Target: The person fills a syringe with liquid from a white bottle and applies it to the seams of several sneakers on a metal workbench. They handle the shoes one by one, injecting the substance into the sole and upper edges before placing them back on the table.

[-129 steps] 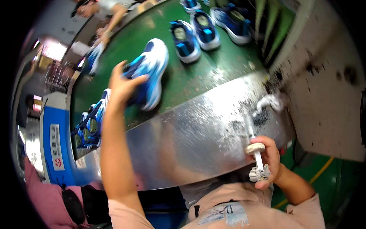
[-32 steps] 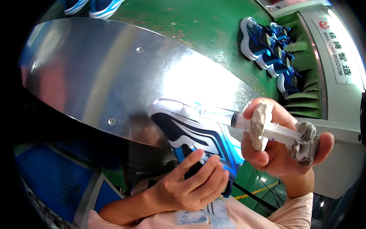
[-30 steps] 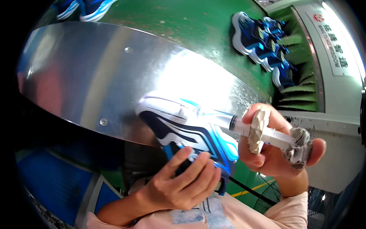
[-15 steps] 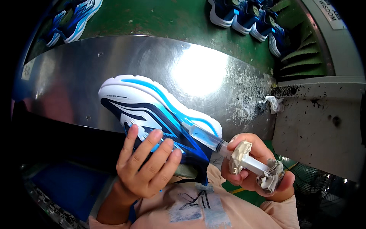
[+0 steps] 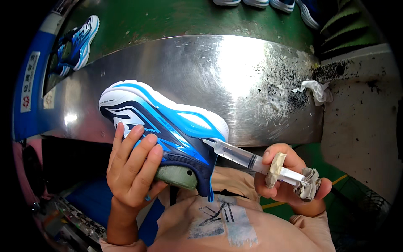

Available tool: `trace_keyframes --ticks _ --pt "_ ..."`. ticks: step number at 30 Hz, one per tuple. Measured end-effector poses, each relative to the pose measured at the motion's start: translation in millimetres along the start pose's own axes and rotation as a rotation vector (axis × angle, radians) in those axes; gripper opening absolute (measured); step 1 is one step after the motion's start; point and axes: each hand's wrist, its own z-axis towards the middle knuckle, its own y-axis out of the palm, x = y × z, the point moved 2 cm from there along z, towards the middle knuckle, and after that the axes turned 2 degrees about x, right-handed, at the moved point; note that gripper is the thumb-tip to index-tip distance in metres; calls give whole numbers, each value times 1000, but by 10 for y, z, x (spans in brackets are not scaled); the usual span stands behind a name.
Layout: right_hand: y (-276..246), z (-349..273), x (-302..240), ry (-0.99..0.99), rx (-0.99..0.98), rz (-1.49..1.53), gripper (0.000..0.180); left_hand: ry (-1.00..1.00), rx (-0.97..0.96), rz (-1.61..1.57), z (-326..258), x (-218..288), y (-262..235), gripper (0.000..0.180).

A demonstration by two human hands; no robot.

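A blue, navy and white sports shoe is tilted on its side, its white-and-blue sole facing up and away from me. A green shoe last fills its opening. My left hand is closed round the shoe's upper, fingers across the lace area, its thumb mostly hidden. In my right hand is a clear plastic syringe, its finger flange and plunger end wrapped in crumpled pale material. The nozzle points at the seam between sole and upper near the heel. Whether it touches, I cannot tell.
Beyond the shoe runs a shiny metal ledge, with a green belt behind it. More shoes stand at the far left and far right. A crumpled white tissue lies at right beside black-spotted residue. A grey panel borders the right side.
The syringe's nozzle has shifted along the seam toward the heel end. My left hand and the shoe sit a little further left in view, with more of the last showing. The whole view has shifted.
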Motion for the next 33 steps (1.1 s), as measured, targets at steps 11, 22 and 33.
trace_keyframes --ticks 11,22,33 --pt "-277 -38 30 -34 38 1 121 21 -189 28 439 0 -57 57" --pt "-279 -86 227 -246 84 84 115 385 -454 127 1181 -82 87 66" --pt "-176 -200 309 -438 185 165 111 -158 -407 239 1135 666 203 46"
